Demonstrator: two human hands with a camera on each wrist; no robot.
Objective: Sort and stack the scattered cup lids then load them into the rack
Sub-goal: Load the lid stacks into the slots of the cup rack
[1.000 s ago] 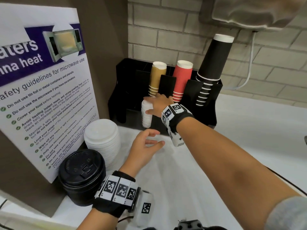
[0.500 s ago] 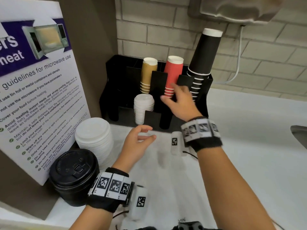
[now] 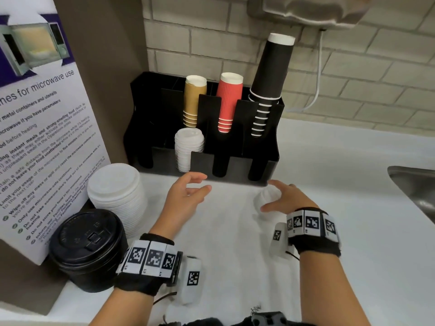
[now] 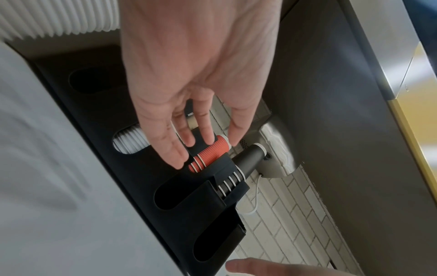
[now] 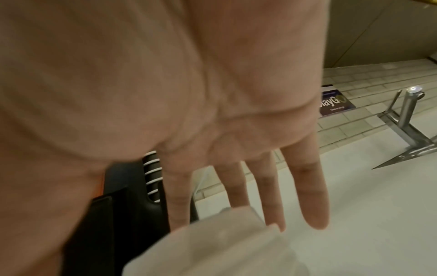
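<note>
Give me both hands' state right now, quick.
Left hand: open, fingers relaxed, holding nothing, in front of the rack.
Right hand: open, fingers straight, reaching onto a small translucent lid, not gripping it.

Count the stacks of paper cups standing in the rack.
3. A tan stack at the back left, a red ribbed stack beside it, and a tall black stack on the right. More may sit hidden in the dark rack slots.

White lid stack (image 3: 189, 151) upright in black rack (image 3: 263, 170) — front slot
</note>
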